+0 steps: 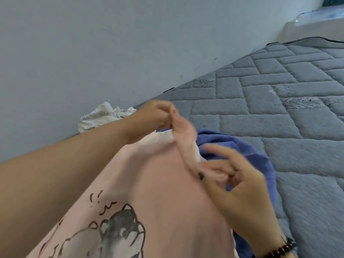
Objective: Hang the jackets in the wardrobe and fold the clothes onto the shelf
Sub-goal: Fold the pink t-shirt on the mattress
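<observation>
A pink shirt [163, 192] with a dark cartoon animal print fills the lower middle of the view, held up above the bed. My left hand [154, 116] pinches its top edge by the collar. My right hand [236, 185], blurred with motion, grips a twisted strip of the same pink cloth that runs down from my left hand. A blue garment [249, 151] lies bunched on the mattress behind the shirt. A crumpled white garment [100, 116] with a patterned band sits against the wall.
The grey quilted mattress [279, 94] stretches away to the right. A plain pale wall [93, 43] runs along its far side. A box with clear plastic on top [312, 25] stands past the mattress end. A beaded bracelet [279, 248] circles my right wrist.
</observation>
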`<action>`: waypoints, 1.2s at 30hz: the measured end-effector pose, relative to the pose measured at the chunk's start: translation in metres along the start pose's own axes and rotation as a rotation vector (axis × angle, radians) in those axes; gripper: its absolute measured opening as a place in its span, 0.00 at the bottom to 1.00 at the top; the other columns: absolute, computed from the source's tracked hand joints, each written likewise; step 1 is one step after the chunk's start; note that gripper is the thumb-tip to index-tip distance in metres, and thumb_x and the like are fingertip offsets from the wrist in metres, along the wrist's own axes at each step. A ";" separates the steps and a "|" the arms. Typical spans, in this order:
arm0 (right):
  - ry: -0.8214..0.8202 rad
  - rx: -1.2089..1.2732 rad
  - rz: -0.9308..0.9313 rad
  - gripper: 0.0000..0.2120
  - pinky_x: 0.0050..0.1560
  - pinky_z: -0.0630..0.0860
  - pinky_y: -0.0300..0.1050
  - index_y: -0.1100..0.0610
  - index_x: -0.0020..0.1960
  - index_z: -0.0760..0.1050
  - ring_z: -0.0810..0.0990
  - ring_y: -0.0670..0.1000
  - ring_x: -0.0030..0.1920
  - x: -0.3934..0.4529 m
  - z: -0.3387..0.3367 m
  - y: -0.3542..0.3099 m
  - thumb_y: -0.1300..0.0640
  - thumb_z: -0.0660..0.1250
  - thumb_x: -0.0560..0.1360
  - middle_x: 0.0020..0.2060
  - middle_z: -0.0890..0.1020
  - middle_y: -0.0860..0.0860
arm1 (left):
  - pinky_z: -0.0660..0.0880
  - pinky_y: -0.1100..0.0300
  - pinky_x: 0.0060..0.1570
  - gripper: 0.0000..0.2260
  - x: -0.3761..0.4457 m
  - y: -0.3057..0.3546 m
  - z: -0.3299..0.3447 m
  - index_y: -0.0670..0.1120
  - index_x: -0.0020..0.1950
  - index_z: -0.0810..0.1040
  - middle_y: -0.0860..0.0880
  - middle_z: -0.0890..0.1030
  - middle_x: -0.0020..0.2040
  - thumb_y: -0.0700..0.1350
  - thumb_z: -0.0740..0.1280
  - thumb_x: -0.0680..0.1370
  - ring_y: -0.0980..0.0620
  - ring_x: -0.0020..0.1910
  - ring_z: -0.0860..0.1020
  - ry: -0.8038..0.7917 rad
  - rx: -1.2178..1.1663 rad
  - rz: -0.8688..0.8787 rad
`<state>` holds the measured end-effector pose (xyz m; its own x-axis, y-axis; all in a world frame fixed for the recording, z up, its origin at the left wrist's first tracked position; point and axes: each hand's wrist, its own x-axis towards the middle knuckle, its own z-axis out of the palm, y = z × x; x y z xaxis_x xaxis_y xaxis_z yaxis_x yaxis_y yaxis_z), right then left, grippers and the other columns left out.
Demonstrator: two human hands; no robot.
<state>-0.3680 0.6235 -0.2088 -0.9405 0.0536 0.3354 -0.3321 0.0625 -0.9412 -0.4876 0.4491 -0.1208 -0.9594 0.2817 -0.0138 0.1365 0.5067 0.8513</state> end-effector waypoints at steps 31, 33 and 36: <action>-0.125 -0.621 -0.421 0.17 0.64 0.70 0.43 0.59 0.53 0.80 0.79 0.51 0.53 -0.038 0.118 0.004 0.59 0.56 0.73 0.50 0.83 0.52 | 0.62 0.63 0.63 0.19 -0.246 -0.165 -0.082 0.51 0.74 0.65 0.57 0.69 0.70 0.48 0.56 0.83 0.55 0.68 0.67 0.665 0.278 -0.319; -0.051 -0.511 -0.362 0.14 0.57 0.68 0.29 0.56 0.51 0.80 0.77 0.46 0.50 -0.038 0.114 -0.004 0.58 0.57 0.73 0.47 0.82 0.49 | 0.63 0.60 0.68 0.20 -0.252 -0.185 -0.095 0.52 0.75 0.63 0.58 0.67 0.71 0.52 0.54 0.83 0.55 0.70 0.66 0.585 0.331 -0.359; 0.024 -0.500 -0.399 0.12 0.51 0.66 0.27 0.55 0.48 0.79 0.75 0.41 0.47 -0.015 0.142 -0.021 0.64 0.60 0.71 0.45 0.81 0.45 | 0.68 0.52 0.68 0.19 -0.247 -0.206 -0.120 0.58 0.73 0.64 0.61 0.69 0.70 0.55 0.51 0.82 0.58 0.68 0.69 0.498 0.443 -0.293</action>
<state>-0.3566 0.4802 -0.2002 -0.7479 -0.0477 0.6621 -0.5772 0.5393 -0.6132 -0.3084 0.1773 -0.2303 -0.9560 -0.2667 0.1219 -0.1569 0.8164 0.5557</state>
